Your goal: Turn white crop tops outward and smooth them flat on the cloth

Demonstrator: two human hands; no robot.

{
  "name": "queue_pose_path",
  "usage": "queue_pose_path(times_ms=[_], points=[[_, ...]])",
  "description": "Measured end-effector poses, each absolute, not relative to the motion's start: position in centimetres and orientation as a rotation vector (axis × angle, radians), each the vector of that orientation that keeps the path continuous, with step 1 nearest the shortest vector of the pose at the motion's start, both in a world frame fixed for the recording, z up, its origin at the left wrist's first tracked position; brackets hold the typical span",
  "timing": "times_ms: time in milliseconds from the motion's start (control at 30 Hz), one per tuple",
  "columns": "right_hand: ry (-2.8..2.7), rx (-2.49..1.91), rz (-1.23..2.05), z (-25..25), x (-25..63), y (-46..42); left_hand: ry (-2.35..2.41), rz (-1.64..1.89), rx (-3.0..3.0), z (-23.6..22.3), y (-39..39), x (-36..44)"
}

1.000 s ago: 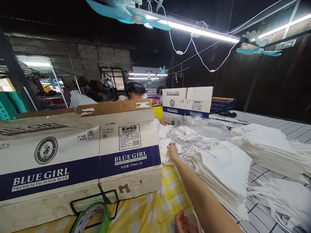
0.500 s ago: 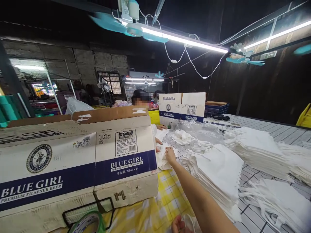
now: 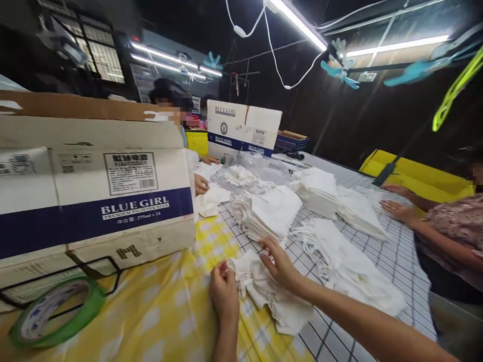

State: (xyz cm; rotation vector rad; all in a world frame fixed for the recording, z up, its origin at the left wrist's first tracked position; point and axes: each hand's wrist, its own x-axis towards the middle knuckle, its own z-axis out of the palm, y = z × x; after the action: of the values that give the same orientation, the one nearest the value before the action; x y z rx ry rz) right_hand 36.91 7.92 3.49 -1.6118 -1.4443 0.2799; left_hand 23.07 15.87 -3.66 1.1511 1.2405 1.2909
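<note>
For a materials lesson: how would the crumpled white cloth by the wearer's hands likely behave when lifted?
The crumpled white cloth would probably flop, since it lies in loose folds. Its edges look thin, so it is likely light. Rolling seems unlikely, given its uneven, spread-out shape.

Workshop: cloth stacks point(image 3: 272, 208), tube lights point(image 3: 300, 24)

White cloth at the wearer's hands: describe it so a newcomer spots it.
From the big Blue Girl carton at left, go right across the yellow checked cover to its edge with the white gridded cover. The crumpled white cloth lies there. Unlike the layered stack beyond it, it has the left hand at one end and the right hand over it.
</note>
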Motion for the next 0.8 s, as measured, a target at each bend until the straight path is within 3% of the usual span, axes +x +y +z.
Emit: queue_pose_path(times_ms=[133,267,567,800], points=[[-1.262,-1.814,0.247,-1.3,37.0,-5.0,1.224,1.189,1.477,-3.6,15.4,23.2],[-1.151,-1.964,0.236,-5.6,36.4,-11.6,1.18,1.196,1.726,-2.6,14.4,23.3],[-1.107,-1.834,0.18,-3.3,35.9,-11.3,0.772,1.096,2.499,1.0,9.0,25.5],[-1.151,-1.844,0.123,-2.3,35.5,-11.8,0.895,1.007,2.34,0.5,6.8,23.4]])
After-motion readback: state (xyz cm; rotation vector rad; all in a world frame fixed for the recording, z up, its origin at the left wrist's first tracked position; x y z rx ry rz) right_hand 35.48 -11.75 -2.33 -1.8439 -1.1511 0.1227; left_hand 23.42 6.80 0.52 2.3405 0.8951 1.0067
